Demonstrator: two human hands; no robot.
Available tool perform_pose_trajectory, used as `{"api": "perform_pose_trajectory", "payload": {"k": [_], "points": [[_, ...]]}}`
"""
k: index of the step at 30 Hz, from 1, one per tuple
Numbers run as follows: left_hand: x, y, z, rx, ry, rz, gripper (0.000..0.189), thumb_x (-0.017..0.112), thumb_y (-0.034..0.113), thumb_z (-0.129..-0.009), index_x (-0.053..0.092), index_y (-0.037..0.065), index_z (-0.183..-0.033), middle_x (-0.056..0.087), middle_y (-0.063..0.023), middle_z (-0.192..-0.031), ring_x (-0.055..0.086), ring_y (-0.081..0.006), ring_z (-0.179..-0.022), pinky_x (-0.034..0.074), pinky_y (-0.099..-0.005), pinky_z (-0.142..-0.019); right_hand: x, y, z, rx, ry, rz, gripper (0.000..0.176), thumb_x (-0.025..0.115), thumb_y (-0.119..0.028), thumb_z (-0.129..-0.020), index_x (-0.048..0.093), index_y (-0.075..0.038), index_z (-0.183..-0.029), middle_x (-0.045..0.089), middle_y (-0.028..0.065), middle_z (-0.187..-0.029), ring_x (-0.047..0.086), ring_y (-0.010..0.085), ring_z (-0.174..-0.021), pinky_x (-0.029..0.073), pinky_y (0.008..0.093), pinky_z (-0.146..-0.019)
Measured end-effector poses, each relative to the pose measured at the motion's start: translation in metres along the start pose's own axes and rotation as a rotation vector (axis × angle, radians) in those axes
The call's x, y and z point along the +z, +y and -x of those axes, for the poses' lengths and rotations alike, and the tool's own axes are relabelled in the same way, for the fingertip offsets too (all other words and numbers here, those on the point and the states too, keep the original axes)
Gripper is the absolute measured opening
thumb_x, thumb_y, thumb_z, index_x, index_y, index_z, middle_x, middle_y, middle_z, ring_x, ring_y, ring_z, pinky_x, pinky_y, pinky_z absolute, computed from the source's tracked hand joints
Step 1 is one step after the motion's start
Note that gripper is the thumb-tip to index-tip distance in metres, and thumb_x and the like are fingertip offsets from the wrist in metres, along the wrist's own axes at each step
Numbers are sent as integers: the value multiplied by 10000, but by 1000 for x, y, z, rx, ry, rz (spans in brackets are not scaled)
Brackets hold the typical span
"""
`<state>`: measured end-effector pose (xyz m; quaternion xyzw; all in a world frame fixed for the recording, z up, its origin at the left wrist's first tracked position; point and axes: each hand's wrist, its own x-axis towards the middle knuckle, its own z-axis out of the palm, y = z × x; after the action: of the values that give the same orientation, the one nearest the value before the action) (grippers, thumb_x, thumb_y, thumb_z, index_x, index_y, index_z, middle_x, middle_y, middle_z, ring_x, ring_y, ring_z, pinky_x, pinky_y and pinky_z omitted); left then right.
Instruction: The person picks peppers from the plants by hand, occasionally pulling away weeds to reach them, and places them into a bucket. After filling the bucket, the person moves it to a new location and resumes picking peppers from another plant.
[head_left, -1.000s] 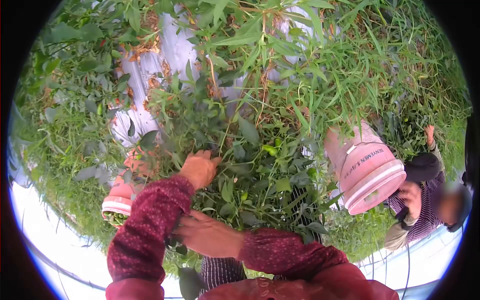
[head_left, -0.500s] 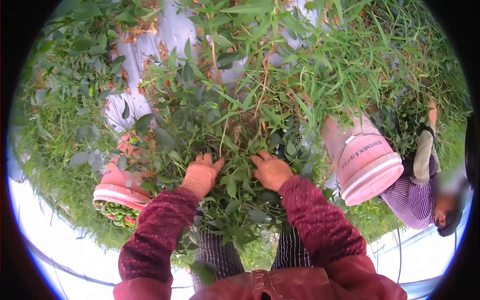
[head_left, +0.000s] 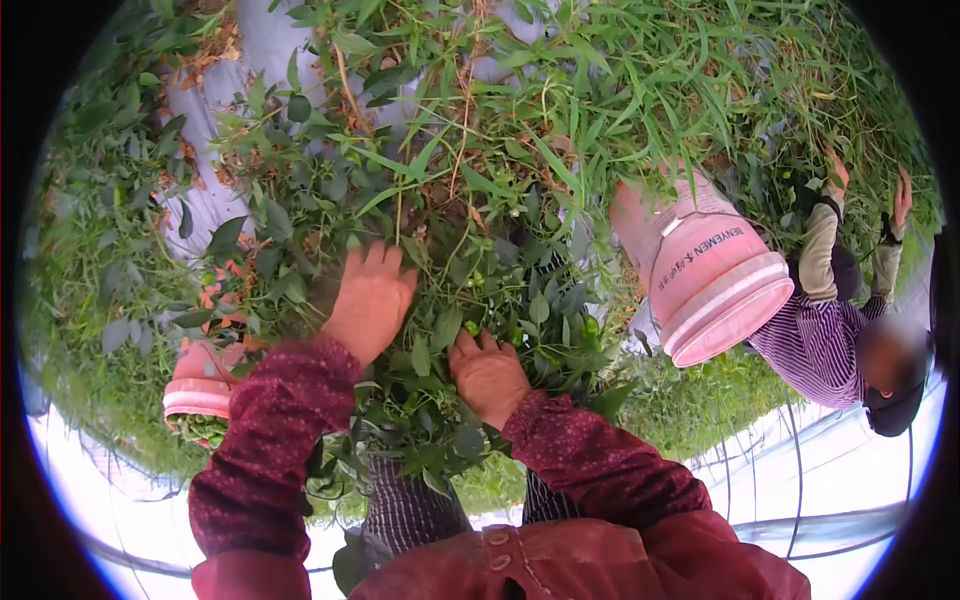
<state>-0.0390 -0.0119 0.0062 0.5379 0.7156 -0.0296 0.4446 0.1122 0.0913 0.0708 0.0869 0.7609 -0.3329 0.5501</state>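
Note:
My left hand (head_left: 372,303) is over the leafy pepper plants (head_left: 430,385), fingers stretched upward and somewhat apart, with nothing visible in them. Lower and to its right, my right hand (head_left: 490,382) has its fingers bent into the foliage, fingertips partly covered by leaves. A small green pepper (head_left: 471,328) shows just beyond these fingertips. Whatever the right fingers grip is hidden. More green peppers (head_left: 545,355) hang among the leaves to the right of that hand.
At left, a pink bucket (head_left: 205,362) holding green peppers is partly behind leaves. Another pink bucket (head_left: 705,270) with printed lettering is at right. Beyond it, a person in a striped top (head_left: 815,345) reaches into plants. Tall grass (head_left: 640,120) and grey plastic sheeting (head_left: 210,110) lie ahead.
My left hand has moved up and left, its fingers now extended. My right hand has shifted left and slightly down. The other person now has both arms visible, and the view has shifted.

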Motion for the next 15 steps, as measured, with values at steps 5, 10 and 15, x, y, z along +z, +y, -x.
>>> {"api": "perform_pose_trajectory", "payload": {"k": [5,10,15], "points": [[-2,23,-74,-70,-112,451,442,574,97,-765,494,-3,-1188,546,-199,-1090,530,-319,-1047,417,-381,-924,0,-10,2,-19,-38,19,315,486,-127,-786,554,-8,-1070,507,126,-1166,494,328,-1071,458,446,-795],[19,70,-86,71,-620,386,735,627,253,-796,234,88,-1395,258,-297,-1386,513,-388,-1093,434,-427,-924,4,-13,15,-17,77,-125,426,503,-175,-810,494,12,-1192,509,142,-1173,501,319,-1067,459,428,-803],[60,51,-29,-122,-233,913,741,607,207,-818,174,101,-1411,348,-287,-1343,478,-412,-1136,414,-401,-935,68,-12,39,-31,368,276,404,509,-177,-768,541,-98,-1163,493,119,-1177,490,282,-1041,414,421,-876]]}}
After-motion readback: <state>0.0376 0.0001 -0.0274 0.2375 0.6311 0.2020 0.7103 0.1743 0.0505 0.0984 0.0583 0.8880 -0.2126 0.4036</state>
